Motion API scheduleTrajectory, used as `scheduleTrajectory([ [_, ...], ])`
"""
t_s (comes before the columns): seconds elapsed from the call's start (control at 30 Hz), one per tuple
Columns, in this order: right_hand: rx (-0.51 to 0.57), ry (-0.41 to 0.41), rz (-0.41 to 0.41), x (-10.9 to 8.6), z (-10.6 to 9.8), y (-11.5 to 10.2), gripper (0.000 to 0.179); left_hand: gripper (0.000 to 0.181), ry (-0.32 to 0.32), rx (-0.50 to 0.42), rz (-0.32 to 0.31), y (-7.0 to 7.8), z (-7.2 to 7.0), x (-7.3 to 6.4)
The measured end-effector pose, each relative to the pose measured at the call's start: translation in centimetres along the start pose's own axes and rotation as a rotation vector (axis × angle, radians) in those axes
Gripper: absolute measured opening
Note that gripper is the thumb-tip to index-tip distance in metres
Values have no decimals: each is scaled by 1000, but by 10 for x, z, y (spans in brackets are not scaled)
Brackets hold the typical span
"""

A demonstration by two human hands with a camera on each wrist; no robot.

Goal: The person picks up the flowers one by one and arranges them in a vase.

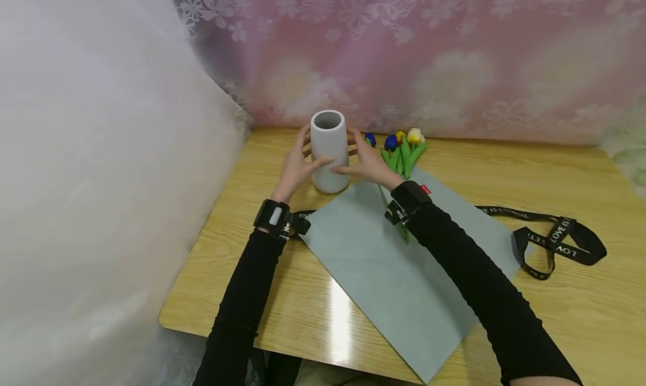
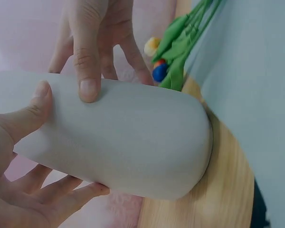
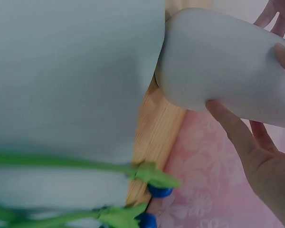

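A white vase (image 1: 330,156) stands upright near the back of the wooden table, its round mouth facing up. My left hand (image 1: 296,164) holds its left side, thumb across the front and fingers toward the back. From the right, my right hand (image 1: 369,162) holds it the same way, thumb in front. In the left wrist view both thumbs press on the smooth wall of the vase (image 2: 128,135). Just right of my right hand lie artificial tulips (image 1: 404,150) with blue, orange and pale yellow heads; my right forearm hides part of their stems.
A grey-green sheet of wrapping paper (image 1: 383,262) lies diagonally on the table (image 1: 227,262), under the tulip stems. A black ribbon with white lettering (image 1: 565,243) loops out at the right and shows again by my left wrist. A pink floral curtain (image 1: 404,66) hangs behind.
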State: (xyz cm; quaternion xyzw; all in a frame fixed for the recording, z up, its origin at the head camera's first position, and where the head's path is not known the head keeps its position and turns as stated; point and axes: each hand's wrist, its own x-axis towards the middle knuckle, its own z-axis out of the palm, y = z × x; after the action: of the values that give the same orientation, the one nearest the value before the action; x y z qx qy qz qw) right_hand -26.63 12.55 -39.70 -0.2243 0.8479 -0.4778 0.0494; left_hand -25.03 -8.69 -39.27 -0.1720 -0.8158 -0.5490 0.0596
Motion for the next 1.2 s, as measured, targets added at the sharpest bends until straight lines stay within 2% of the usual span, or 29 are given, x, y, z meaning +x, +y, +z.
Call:
scheduleTrajectory([
  [0.2,-7,32,7,-14,-14,10,99,91,-34,-9,14,6,18,4],
  [0.5,3,52,-10,-19,-14,11,99,91,-52,4,24,11,19,3],
  [0.63,-3,-13,22,-26,-23,9,102,90,-62,8,21,11,19,4],
  [0.73,-65,-40,61,-36,-45,9,88,91,-76,13,2,11,19,6],
  [0.8,-115,12,94,-43,-63,10,70,92,-85,17,-15,11,18,8],
  [0.87,-164,104,121,-51,-77,11,52,93,-94,29,-26,11,17,10],
  [0.93,-184,191,156,-61,-87,13,41,94,-100,35,-28,10,16,11],
  [1.07,-213,290,200,-76,-92,16,35,95,-108,35,-14,9,15,10],
  [1.2,-290,302,227,-78,-83,15,32,96,-106,49,-14,10,16,8],
])
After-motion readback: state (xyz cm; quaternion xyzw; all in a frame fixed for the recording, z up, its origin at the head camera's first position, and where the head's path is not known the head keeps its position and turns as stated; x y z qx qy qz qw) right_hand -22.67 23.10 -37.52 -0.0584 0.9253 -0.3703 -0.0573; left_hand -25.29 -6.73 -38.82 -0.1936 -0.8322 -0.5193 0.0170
